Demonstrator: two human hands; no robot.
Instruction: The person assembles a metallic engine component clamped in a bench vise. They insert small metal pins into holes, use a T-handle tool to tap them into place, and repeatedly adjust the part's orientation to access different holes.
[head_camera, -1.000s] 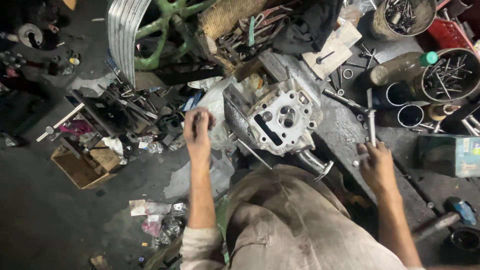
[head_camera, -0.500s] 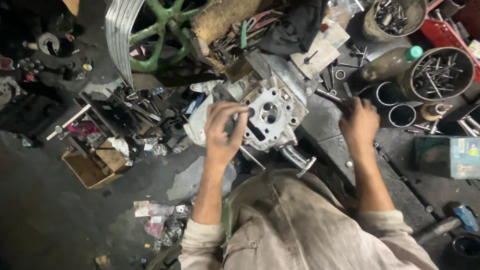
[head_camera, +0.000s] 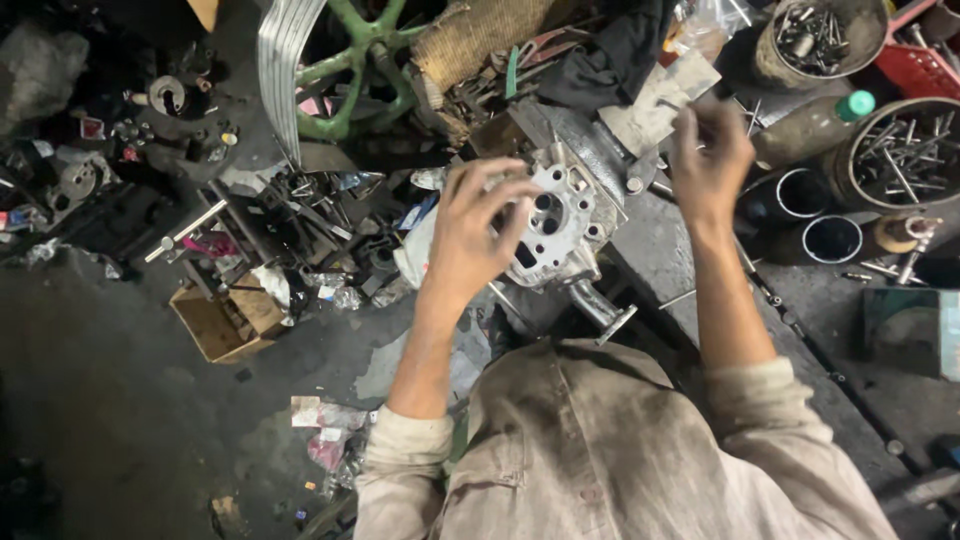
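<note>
While the left hand is spreading its fingers loosely over the cast metal engine head on the counter, gripping nothing, the right hand is hovering blurred, grip unclear; casting is looking heavy, rigid, oily; best gripping by outer edges.

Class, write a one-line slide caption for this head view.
Left hand rests on a grey metal engine casting; right hand hovers beside it.
</note>
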